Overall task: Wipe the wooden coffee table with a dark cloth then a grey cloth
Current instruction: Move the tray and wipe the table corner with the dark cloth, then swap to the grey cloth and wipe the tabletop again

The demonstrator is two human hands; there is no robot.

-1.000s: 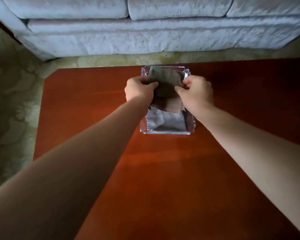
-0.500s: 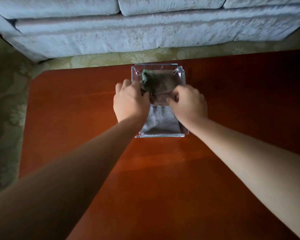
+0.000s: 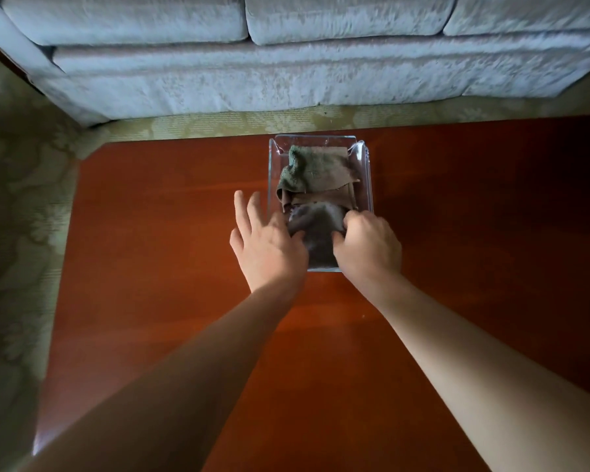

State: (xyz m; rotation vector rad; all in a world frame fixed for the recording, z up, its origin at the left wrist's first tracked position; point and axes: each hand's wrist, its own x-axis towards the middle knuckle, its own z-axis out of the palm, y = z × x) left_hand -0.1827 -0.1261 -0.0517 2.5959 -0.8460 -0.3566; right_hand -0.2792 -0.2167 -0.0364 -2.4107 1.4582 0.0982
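Observation:
A clear plastic tray (image 3: 364, 172) stands on the reddish wooden coffee table (image 3: 150, 233) near its far edge. In the tray's far half lies a green cloth (image 3: 307, 166) over a brown cloth (image 3: 331, 197). The near half holds a dark grey cloth (image 3: 315, 229). My right hand (image 3: 368, 248) has its fingers curled into that cloth's right side. My left hand (image 3: 266, 240) is at the cloth's left side, thumb against the cloth, its other fingers spread and straight over the tray's left wall.
A pale velvet sofa (image 3: 286, 63) runs along the far side, with a strip of patterned carpet (image 3: 218, 122) between it and the table. Carpet also lies to the left (image 3: 17, 233). The table's near surface shows under my forearms.
The green and brown cloths were let go and now lie in the tray's far half. Both hands have drawn back to the near half, onto the dark grey cloth.

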